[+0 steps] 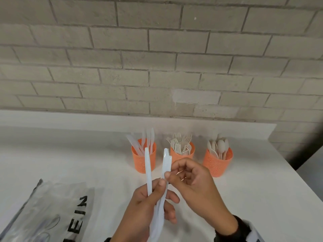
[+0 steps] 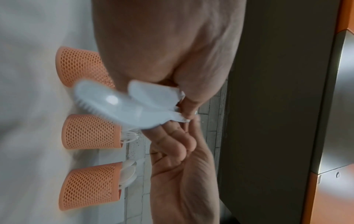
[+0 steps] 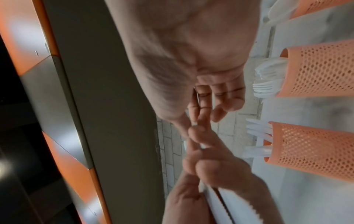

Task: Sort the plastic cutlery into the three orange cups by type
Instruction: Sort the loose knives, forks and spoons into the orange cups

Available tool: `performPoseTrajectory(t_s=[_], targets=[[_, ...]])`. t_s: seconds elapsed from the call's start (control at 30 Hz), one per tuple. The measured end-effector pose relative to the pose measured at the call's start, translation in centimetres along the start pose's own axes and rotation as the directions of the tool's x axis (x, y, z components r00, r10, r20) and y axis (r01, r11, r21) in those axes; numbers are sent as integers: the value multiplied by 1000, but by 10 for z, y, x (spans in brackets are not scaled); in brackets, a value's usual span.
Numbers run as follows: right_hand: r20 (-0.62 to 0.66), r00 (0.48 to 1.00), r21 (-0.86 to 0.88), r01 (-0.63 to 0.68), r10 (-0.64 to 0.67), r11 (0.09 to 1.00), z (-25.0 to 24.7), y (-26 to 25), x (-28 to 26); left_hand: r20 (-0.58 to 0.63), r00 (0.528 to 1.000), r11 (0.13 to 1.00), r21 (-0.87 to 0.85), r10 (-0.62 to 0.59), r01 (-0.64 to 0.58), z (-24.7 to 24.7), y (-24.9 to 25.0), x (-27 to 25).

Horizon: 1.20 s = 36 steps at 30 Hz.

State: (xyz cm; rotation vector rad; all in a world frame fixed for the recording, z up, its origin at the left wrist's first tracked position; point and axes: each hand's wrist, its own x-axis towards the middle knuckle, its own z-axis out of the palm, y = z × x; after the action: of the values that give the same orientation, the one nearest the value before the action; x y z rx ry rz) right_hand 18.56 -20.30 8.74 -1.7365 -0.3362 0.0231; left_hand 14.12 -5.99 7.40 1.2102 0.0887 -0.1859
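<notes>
**Peeling one knife off the bunch**

The left hand point(image 1: 150, 203) is wrapped around a small bunch of clear plastic knives point(image 1: 158, 212), fingers curled round the handles low in the middle of the head view. One knife point(image 1: 148, 172) sticks up alone at about 11 o'clock from that fist; a second knife point(image 1: 166, 163), serrated edge showing near its tip, leans toward 1 o'clock. The right hand point(image 1: 192, 180) has thumb and forefinger closed on that second knife about halfway up, so both hands are gripping cutlery.

From where I stand, the job looks nearly finished. On the white counter point(image 1: 61, 154) the three orange cups stand in a row at 12 o'clock from the hands: the knife cup point(image 1: 143, 160), the fork cup point(image 1: 182, 153) and the spoon cup point(image 1: 218, 163), each already holding its own type.

To do this step well, I would keep the pinch firm and draw the knife straight up out of the bunch, since thin plastic blades cling together. The left fist should stay tight so the rest do not fan out. Then it goes handle-first into the leftmost cup, not the fork cup just beside the hand

A grey printed bag point(image 1: 52, 212) lies at 9 o'clock
</notes>
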Motion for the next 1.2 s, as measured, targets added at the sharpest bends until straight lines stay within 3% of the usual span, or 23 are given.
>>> performPoseTrajectory(t_s=[0.17, 0.3, 0.4, 0.57, 0.73, 0.83, 0.9, 0.97, 1.07, 1.13, 1.2], targets=[[47, 998, 19, -34, 33, 999, -3, 4, 7, 0, 1000, 999, 22, -31, 31, -3, -4, -1], [22, 997, 148, -71, 69, 986, -16, 6, 11, -14, 999, 999, -21, -50, 50, -4, -9, 0], [-62, 997, 321, -21, 43, 947, -35, 2, 13, -71, 996, 996, -69, -53, 49, -11, -10, 2], [-334, 941, 482, 227, -62, 846, -52, -10, 2, -191, 981, 987, -159, -12, -19, -19, -9, 7], [-386, 922, 489, 221, -18, 844, -20, 21, -21, -198, 978, 970, -215, 68, -111, -11, -9, 10], [-294, 955, 456, 110, 33, 883, 6, 40, -36, -199, 975, 968, -206, 102, -143, -6, -8, 11], [-202, 979, 334, 43, 27, 942, 15, 50, -41, -209, 970, 970, -181, 126, -165, -5, -5, 12], [-37, 999, 162, 2, 5, 987, 16, 51, -42, -208, 969, 974, -154, 133, -166, -3, -4, 13], [217, 974, 99, -86, 63, 991, 15, 45, -40, -177, 978, 985, -116, 107, -129, 2, -6, 11], [213, 973, 145, -116, 83, 983, 15, 44, -39, -174, 980, 989, -96, 99, -116, 6, -6, 10], [99, 990, 229, -118, 98, 966, 13, 44, -35, -180, 980, 990, -87, 91, -108, 8, -6, 9]])
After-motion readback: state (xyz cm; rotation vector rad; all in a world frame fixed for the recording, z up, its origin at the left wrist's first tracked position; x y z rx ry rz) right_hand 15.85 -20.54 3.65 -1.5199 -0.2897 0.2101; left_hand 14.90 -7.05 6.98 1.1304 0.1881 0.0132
